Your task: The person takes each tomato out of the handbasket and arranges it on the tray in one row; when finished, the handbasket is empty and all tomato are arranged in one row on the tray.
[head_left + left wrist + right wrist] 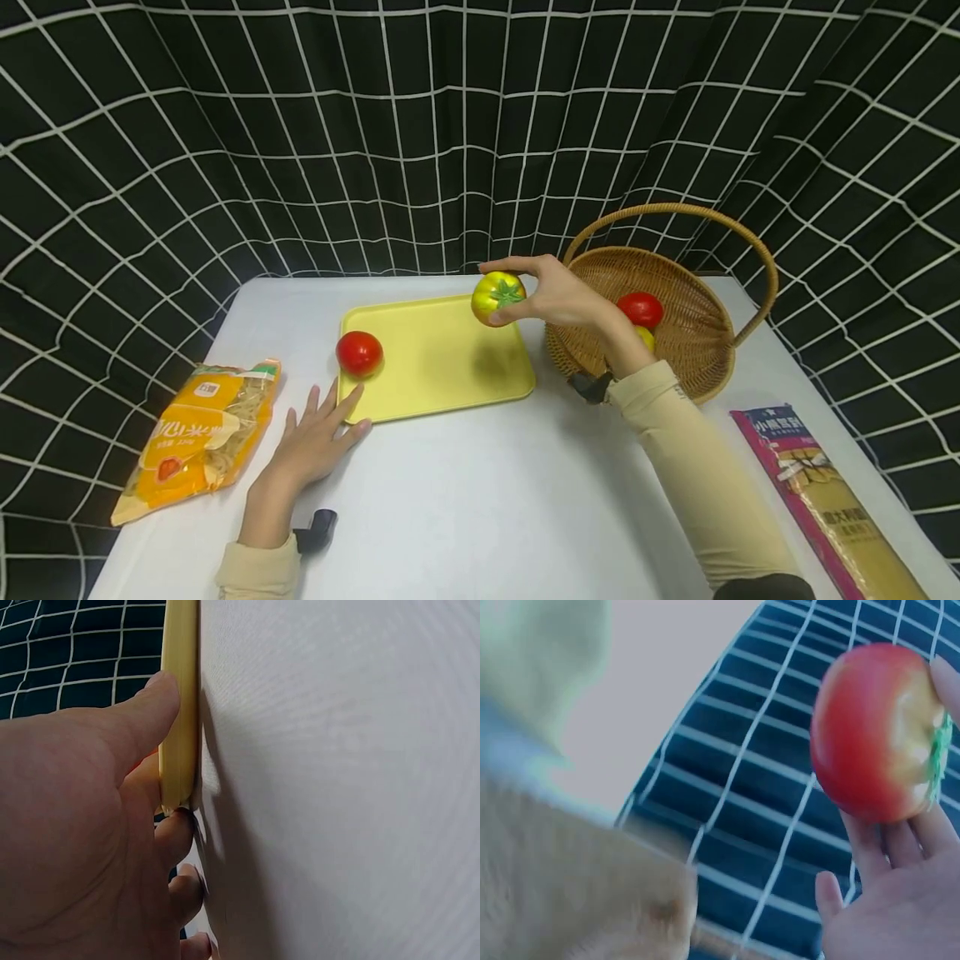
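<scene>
In my right hand, a red-and-yellow tomato with a green leafy top is pinched between thumb and fingers, raised over the right end of a yellow tray. The right wrist view shows the redder underside of this tomato. My left hand lies with spread fingers at the tray's near left corner. Seen from the left wrist, its thumb rests along the tray's edge. On the tray's left end sits another red tomato.
A wicker basket with a tall handle stands at the right, holding a red item and a yellow one. An orange noodle bag lies at the left, a long noodle packet at the right. A black gridded curtain hangs behind.
</scene>
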A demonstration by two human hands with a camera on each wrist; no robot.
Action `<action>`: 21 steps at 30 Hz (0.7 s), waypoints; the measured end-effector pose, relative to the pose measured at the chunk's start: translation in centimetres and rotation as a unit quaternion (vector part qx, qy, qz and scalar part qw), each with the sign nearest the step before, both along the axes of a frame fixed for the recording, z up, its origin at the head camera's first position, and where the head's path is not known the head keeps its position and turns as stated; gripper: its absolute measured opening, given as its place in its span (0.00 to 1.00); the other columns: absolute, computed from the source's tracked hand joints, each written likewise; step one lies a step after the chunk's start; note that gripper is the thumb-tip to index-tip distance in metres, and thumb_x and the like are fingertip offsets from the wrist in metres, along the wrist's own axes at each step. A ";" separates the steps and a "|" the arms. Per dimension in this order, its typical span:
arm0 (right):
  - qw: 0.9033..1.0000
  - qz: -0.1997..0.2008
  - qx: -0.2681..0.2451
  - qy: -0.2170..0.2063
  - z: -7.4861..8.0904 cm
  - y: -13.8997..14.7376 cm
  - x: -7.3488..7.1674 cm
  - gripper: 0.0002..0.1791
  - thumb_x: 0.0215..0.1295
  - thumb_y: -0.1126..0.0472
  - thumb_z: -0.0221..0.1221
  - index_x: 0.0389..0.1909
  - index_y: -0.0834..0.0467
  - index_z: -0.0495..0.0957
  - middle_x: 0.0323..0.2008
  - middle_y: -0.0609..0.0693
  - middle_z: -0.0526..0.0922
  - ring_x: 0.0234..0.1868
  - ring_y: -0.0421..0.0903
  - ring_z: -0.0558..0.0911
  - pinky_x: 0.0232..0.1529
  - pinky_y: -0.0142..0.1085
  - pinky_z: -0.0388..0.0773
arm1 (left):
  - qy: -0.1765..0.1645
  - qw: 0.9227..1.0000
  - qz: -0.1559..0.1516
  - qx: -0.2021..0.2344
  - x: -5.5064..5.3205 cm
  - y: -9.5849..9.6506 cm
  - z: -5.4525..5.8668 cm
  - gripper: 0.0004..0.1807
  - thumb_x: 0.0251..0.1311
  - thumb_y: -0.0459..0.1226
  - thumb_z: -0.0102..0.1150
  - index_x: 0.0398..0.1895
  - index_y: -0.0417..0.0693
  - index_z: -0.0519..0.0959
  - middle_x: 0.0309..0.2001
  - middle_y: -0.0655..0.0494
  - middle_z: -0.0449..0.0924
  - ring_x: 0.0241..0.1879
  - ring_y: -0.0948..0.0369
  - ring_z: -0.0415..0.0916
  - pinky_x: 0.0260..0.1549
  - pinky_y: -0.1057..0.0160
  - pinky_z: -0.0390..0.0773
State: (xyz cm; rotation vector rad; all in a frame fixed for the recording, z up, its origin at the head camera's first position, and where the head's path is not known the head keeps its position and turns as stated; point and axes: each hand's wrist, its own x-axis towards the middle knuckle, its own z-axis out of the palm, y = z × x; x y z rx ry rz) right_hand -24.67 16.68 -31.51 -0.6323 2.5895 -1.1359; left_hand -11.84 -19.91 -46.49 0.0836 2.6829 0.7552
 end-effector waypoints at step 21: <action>0.993 -0.019 -0.085 -0.078 -9.4 -10.8 -2.5 0.40 0.58 0.55 0.76 0.73 0.48 0.77 0.71 0.55 0.78 0.67 0.52 0.75 0.74 0.48 0.72 | -0.002 1.000 0.004 0.007 0.1 0.1 0.2 0.42 0.78 0.62 0.47 0.87 0.57 0.51 0.87 0.39 0.33 0.84 0.33 0.21 0.75 0.24 0.20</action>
